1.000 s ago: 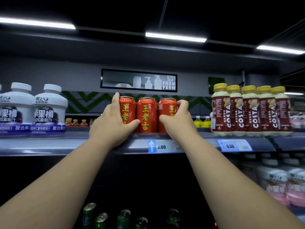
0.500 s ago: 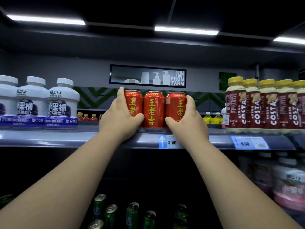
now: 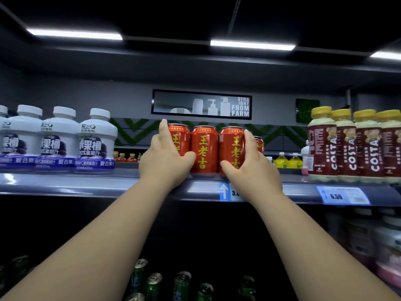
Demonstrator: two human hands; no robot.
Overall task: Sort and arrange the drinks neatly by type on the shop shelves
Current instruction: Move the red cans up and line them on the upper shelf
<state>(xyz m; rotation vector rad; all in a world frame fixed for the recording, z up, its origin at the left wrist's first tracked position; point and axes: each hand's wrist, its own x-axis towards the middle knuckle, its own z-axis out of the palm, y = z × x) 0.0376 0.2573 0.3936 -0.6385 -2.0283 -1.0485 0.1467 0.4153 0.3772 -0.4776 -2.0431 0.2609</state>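
Three red cans with yellow characters stand side by side on the grey upper shelf (image 3: 65, 185). My left hand (image 3: 165, 161) wraps round the left red can (image 3: 181, 137), thumb across its front. My right hand (image 3: 251, 170) wraps round the right red can (image 3: 231, 144). The middle red can (image 3: 204, 148) stands between them, touched by no hand. A further red can (image 3: 259, 144) peeks out behind my right hand.
White juice bottles (image 3: 95, 140) stand at the shelf's left, yellow-capped Costa bottles (image 3: 345, 146) at its right. Green cans (image 3: 182, 283) fill the dark shelf below. Pale bottles (image 3: 390, 246) sit lower right. Price tags (image 3: 342, 195) hang on the shelf edge.
The view has shifted left and closer, so more white bottles show. Both hands stay on the outer red cans, which keep their place in the row.
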